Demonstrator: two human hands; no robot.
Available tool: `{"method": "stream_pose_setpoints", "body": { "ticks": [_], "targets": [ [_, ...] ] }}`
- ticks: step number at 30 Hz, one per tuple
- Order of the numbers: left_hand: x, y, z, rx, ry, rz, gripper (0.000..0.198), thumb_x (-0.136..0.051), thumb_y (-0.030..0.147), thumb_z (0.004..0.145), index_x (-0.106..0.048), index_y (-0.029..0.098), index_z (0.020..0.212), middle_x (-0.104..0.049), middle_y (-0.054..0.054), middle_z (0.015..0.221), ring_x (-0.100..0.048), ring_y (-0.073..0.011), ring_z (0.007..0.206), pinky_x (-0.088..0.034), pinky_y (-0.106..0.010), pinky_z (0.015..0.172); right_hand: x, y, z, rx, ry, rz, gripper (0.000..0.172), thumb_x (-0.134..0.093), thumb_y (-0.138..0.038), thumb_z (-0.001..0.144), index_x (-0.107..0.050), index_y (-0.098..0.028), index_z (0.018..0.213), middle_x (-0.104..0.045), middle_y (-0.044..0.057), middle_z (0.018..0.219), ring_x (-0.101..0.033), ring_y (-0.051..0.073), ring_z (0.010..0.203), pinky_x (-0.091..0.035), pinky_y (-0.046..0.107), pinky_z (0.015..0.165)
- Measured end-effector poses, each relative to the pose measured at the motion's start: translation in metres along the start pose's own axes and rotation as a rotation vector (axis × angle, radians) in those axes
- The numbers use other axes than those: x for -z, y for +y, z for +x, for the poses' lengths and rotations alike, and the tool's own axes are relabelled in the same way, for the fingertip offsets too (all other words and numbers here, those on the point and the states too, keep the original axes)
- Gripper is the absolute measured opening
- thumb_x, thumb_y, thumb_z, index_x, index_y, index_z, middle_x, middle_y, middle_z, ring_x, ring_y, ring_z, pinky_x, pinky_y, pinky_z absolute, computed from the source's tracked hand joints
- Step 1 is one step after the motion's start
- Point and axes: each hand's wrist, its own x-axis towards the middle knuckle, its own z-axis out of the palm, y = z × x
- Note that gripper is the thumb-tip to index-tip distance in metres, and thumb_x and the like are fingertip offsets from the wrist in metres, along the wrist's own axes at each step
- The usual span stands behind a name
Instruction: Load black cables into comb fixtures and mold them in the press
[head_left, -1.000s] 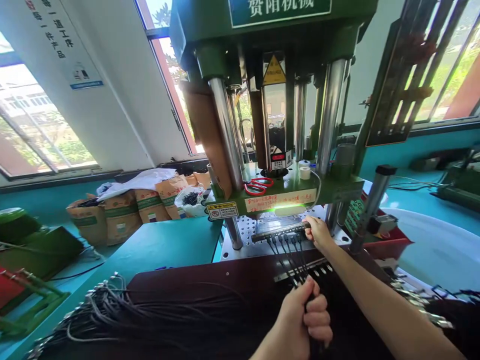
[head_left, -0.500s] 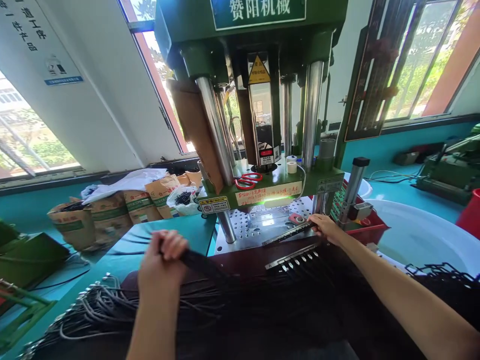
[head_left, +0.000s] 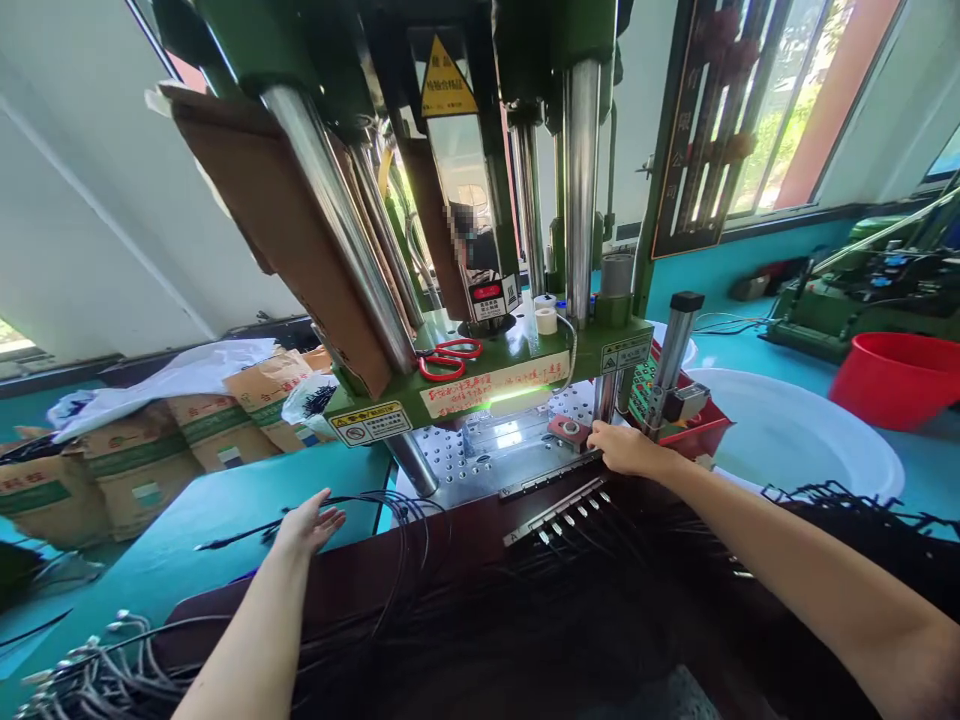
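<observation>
In the head view, holds the right end of a dark metal bar [head_left: 544, 477] with the right hand [head_left: 619, 447], fingers curled firmly on it. Has the bar slanting along the near edge of a steel plate [head_left: 457, 482] full of holes, below a green press [head_left: 502, 347]. Stretches the left hand [head_left: 304, 525] out where a teal table [head_left: 300, 470] meets a brown board [head_left: 337, 580], fingers loosely splayed, beside a bundle of black cables [head_left: 375, 497]. Grasps nothing there; cannot tell whether the fingers brush the bundle. Shows its ends over the table and its length arching onto the board. Shows, just nearer than the bar, a metal strip [head_left: 559, 512] with silver connectors [head_left: 571, 521] in a row along its front. Shows a red block [head_left: 568, 432] just beside the right hand, and grey cables [head_left: 142, 660] with metal ends heaped at lower left. Shows red-handled scissors [head_left: 448, 358] on the press near a white tape roll [head_left: 546, 321], and a pale basin [head_left: 795, 430] with a red bucket [head_left: 892, 390] off to the right.
</observation>
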Motion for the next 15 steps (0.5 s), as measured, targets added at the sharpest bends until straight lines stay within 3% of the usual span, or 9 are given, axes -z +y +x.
{"method": "stream_pose_setpoints", "body": {
  "ticks": [3,5,6,8,11,12,15],
  "targets": [
    [-0.002,-0.001,-0.003,0.09,-0.023,0.107,0.016,-0.062,0.012,0.067,-0.046,0.014,0.069,-0.05,-0.002,0.064,-0.053,-0.0166,0.056,-0.043,-0.031,0.052,0.002,-0.008,-0.014,0.154,-0.096,-0.093,0.034,-0.048,0.0,0.064,-0.064,-0.017,0.089,-0.058,0.008,0.094,-0.054,0.021,0.089,-0.037,0.028,0.075],
    [-0.008,-0.001,-0.025,0.038,-0.111,0.136,0.014,-0.063,0.016,0.067,-0.051,0.013,0.073,-0.055,-0.003,0.069,-0.053,-0.0149,0.056,-0.041,-0.027,0.051,0.002,-0.014,-0.02,0.214,-0.134,-0.149,0.034,-0.048,0.001,0.064,-0.064,-0.016,0.089,-0.059,0.009,0.091,-0.053,0.022,0.091,-0.036,0.028,0.076],
    [-0.013,-0.002,-0.044,-0.01,-0.204,0.148,0.013,-0.063,0.019,0.068,-0.054,0.013,0.076,-0.057,-0.003,0.072,-0.053,-0.0138,0.057,-0.04,-0.025,0.051,0.003,-0.016,-0.023,0.227,-0.14,-0.174,0.034,-0.047,0.001,0.066,-0.063,-0.016,0.091,-0.059,0.01,0.091,-0.053,0.022,0.092,-0.035,0.03,0.076],
    [-0.024,-0.005,-0.094,-0.157,-0.548,0.218,0.018,-0.059,0.028,0.072,-0.058,0.013,0.082,-0.06,-0.004,0.076,-0.053,-0.0126,0.058,-0.038,-0.023,0.051,0.006,-0.021,-0.025,0.238,-0.156,-0.21,0.034,-0.047,0.0,0.068,-0.062,-0.016,0.094,-0.06,0.01,0.09,-0.053,0.023,0.091,-0.035,0.031,0.076],
    [-0.041,-0.019,-0.182,-0.323,-1.077,0.576,0.026,-0.052,0.039,0.076,-0.063,0.015,0.078,-0.062,-0.005,0.072,-0.053,-0.0156,0.065,-0.039,-0.026,0.058,0.02,-0.027,-0.025,0.214,-0.195,-0.233,0.032,-0.051,-0.003,0.064,-0.065,-0.019,0.088,-0.062,0.008,0.088,-0.056,0.024,0.087,-0.037,0.03,0.07],
    [-0.047,-0.025,-0.209,-0.436,-1.183,0.677,0.026,-0.051,0.039,0.077,-0.065,0.016,0.076,-0.063,-0.005,0.076,-0.054,-0.0171,0.073,-0.039,-0.027,0.068,0.027,-0.029,-0.024,0.189,-0.2,-0.237,0.03,-0.051,-0.004,0.063,-0.065,-0.018,0.085,-0.062,0.009,0.088,-0.057,0.024,0.086,-0.037,0.029,0.066],
    [-0.064,-0.051,-0.268,-0.691,-1.263,0.787,0.025,-0.05,0.039,0.078,-0.065,0.02,0.082,-0.063,-0.005,0.086,-0.05,-0.0201,0.089,-0.036,-0.03,0.079,0.047,-0.033,-0.025,0.087,-0.183,-0.238,0.026,-0.05,-0.006,0.062,-0.064,-0.015,0.082,-0.064,0.011,0.086,-0.059,0.025,0.081,-0.037,0.028,0.059]
  ]
}}
